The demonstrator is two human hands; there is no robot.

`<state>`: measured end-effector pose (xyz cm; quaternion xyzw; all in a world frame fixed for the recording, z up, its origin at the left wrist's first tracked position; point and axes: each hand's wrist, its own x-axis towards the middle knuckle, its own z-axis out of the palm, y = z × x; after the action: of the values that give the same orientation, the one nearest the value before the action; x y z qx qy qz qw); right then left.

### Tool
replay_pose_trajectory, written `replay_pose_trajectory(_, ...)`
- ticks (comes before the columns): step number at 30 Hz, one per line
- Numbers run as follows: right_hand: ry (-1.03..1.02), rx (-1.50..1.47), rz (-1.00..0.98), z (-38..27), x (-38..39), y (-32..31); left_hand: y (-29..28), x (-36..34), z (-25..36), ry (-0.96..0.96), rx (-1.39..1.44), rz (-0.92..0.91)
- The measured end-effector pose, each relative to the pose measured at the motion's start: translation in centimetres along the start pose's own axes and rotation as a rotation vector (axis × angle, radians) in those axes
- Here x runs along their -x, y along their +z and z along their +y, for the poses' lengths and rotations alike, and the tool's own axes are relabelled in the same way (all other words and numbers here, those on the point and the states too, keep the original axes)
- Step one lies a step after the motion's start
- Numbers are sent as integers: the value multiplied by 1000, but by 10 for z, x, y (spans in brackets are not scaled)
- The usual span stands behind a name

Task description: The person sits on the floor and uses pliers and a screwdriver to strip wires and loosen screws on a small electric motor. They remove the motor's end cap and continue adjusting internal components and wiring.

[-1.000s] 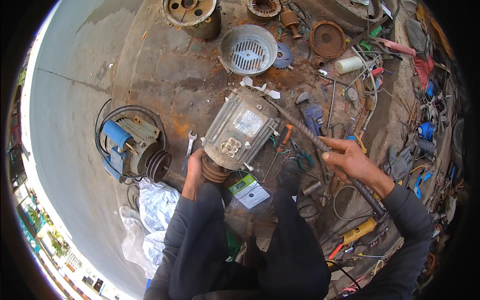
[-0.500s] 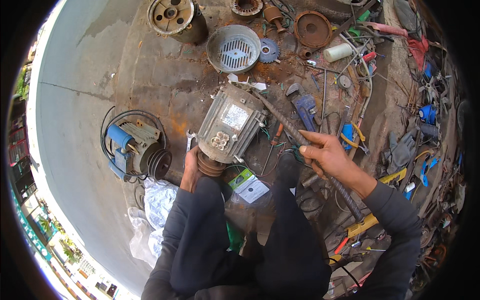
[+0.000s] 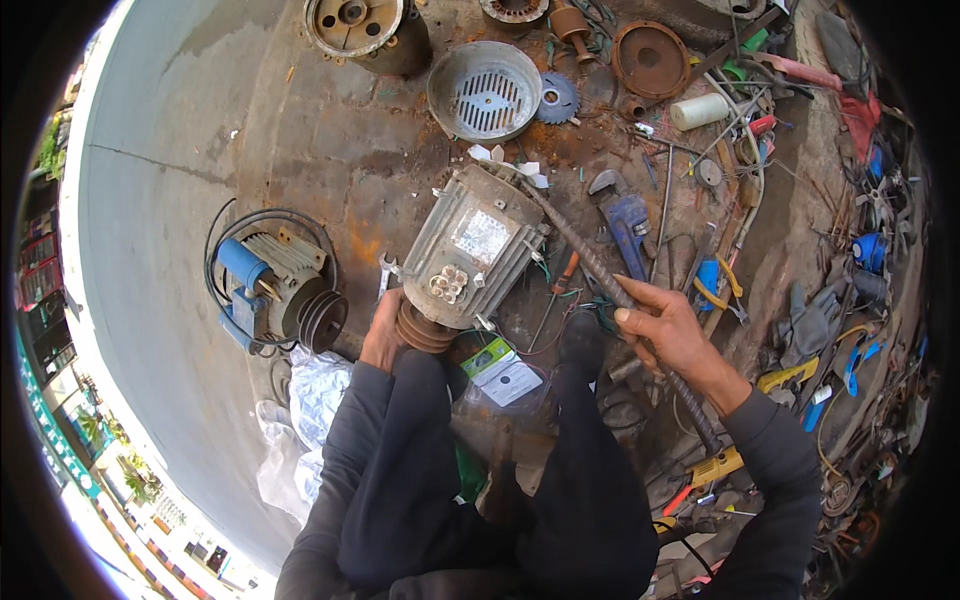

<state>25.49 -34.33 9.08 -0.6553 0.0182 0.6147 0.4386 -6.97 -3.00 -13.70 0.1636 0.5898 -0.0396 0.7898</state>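
A grey electric motor (image 3: 478, 238) with cooling fins and a worn label plate lies between my feet, its grooved pulley (image 3: 424, 330) toward me. My left hand (image 3: 382, 335) curls around the left side of that pulley, its fingertips partly hidden. In my right hand (image 3: 672, 338) is a long ribbed steel bar (image 3: 590, 262), slanting from the motor's far right corner down to the right. The bar's far tip reaches the motor's far end, beside some white scraps (image 3: 527, 172); whether it is wedged in there I cannot tell.
An open-end wrench (image 3: 387, 273) lies by my left hand, a blue pipe wrench (image 3: 627, 228) beyond the bar. Another motor (image 3: 290, 285) with blue parts stands left. A slotted fan cover (image 3: 487, 92) and a motor housing (image 3: 375, 35) are farther off. Tools and scrap crowd the right.
My view has shifted slightly, so most things sit a little to the right. The right hand has come slightly nearer to me with the bar. My left hand stays at the pulley.
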Motion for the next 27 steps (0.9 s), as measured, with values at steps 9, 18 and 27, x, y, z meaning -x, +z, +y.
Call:
replay_pose_trajectory(9,-121,-35,51,39,2,32,21,26,4,50,-53,39)
replay_pose_trajectory(18,-17,256,-39,-26,1,-19,25,32,-3,101,-19,66)
replay_pose_trajectory(27,-7,82,68,-8,5,17,19,43,-47,835,-466,351)
